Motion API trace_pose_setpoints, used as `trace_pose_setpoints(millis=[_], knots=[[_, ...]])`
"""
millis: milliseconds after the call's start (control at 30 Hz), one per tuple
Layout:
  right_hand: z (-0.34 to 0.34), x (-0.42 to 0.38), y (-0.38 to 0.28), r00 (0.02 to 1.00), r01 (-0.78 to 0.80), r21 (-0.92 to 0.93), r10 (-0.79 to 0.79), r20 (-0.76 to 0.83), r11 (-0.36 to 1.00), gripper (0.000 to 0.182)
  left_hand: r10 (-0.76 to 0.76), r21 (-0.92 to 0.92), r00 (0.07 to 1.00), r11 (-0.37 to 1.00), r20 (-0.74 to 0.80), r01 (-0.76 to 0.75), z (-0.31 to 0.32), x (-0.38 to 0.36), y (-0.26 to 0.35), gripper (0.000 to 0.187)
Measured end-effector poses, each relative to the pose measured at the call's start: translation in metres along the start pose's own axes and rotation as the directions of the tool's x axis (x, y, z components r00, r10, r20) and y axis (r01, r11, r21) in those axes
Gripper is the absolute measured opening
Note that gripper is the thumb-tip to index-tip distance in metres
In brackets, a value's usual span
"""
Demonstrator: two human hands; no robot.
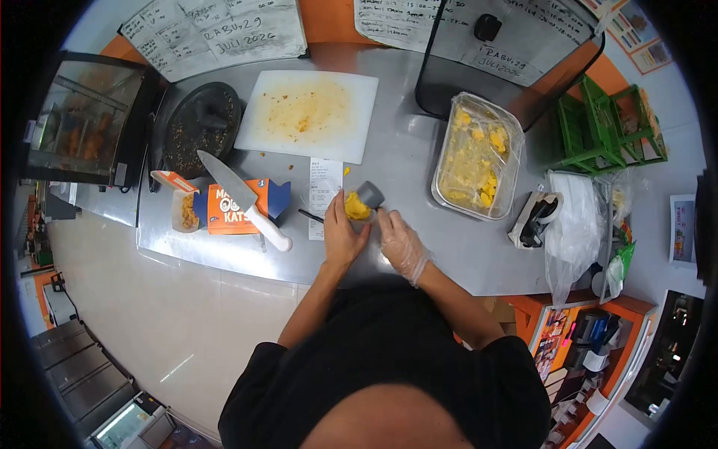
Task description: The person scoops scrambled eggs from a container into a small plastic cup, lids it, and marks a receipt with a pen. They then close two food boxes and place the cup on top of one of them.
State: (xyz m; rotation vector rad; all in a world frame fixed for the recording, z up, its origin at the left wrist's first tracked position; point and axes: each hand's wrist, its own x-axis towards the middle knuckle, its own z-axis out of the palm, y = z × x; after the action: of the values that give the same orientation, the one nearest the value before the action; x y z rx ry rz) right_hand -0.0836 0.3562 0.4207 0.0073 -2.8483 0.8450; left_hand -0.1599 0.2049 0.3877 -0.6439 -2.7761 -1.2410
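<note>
My left hand (345, 236) is bare, its fingers closed beside a lump of yellow food (357, 206). Whatever holds this food is mostly hidden by the fingers. In a clear plastic glove, my right hand (404, 245) pinches at a small grey cup (370, 195), which lies tilted against the yellow food. Under my left hand runs a printed receipt (325, 179), with a thin black stick-like thing (310, 215) across it. Further right stands a clear plastic tub (476, 196) with more yellow chunks inside.
A knife (238, 191) rests across an orange food box (226, 212), near an open carton (184, 209). Behind are a crumb-strewn white cutting board (329, 112) and a round black pan (202, 123). Green baskets (598, 135) and plastic bags (576, 224) sit right. A glass display case (82, 123) stands left.
</note>
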Motion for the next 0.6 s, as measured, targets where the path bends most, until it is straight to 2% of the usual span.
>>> trace_pose_setpoints(millis=[33, 267, 333, 367, 433, 567, 600], knots=[[-0.003, -0.001, -0.001, 0.998, -0.038, -0.005, 0.037, -0.047, 0.999, 0.046, -0.011, -0.026, 1.0, 1.0, 0.018, 0.011, -0.001, -0.001, -0.001, 0.101], [-0.039, 0.003, -0.018, 0.997, -0.081, -0.024, 0.081, 0.003, 0.996, 0.05, -0.004, -0.051, 0.999, 0.999, 0.047, 0.006, -0.004, -0.008, -0.01, 0.098], [-0.047, 0.0, -0.023, 0.997, 0.015, -0.041, -0.012, 0.079, 0.999, 0.05, 0.008, -0.023, 0.999, 1.0, 0.048, -0.007, -0.004, -0.009, -0.011, 0.099], [-0.045, -0.004, -0.025, 0.997, 0.012, -0.041, -0.009, 0.079, 0.999, 0.05, 0.009, -0.024, 0.999, 1.0, 0.05, -0.008, -0.004, -0.01, -0.012, 0.099], [-0.038, -0.009, -0.024, 0.973, 0.003, -0.062, 0.011, 0.229, 0.998, 0.051, 0.015, 0.058, 0.996, 0.998, 0.085, -0.02, -0.003, -0.009, -0.016, 0.1], [-0.028, 0.001, -0.024, 0.962, -0.057, -0.111, 0.084, 0.259, 0.992, 0.047, 0.054, 0.081, 0.997, 0.995, 0.047, -0.058, 0.002, -0.006, -0.015, 0.104], [-0.031, 0.003, -0.024, 0.976, -0.061, -0.035, 0.067, 0.208, 0.998, 0.047, 0.048, 0.099, 0.998, 0.994, 0.052, -0.053, 0.0, -0.006, -0.015, 0.103]])
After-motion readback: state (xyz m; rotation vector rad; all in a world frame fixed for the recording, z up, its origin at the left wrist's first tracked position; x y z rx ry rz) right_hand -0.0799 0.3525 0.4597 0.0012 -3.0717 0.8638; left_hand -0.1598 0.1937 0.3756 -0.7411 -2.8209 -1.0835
